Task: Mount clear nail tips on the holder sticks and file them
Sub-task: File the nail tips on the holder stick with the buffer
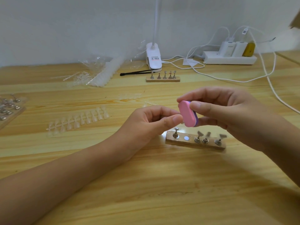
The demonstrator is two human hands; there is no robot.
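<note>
My right hand (227, 109) grips a small pink and purple buffer block (188, 113) between thumb and fingers, above the table. My left hand (151, 120) has its fingers curled and pinches something small against the block's pink face; the held piece is hidden by the fingers. Just below the hands lies a wooden holder base (194, 141) with several metal holder sticks standing on it and one bare round magnet spot (186, 138). A strip of clear nail tips (79, 120) lies to the left on the table.
A second wooden base with sticks (163, 78) stands farther back, by black tweezers (136, 72) and a white clip lamp (153, 57). Clear bags and tip strips (97, 70) lie back left, more holder bases (8, 108) at the left edge, a power strip with cables (228, 58) back right.
</note>
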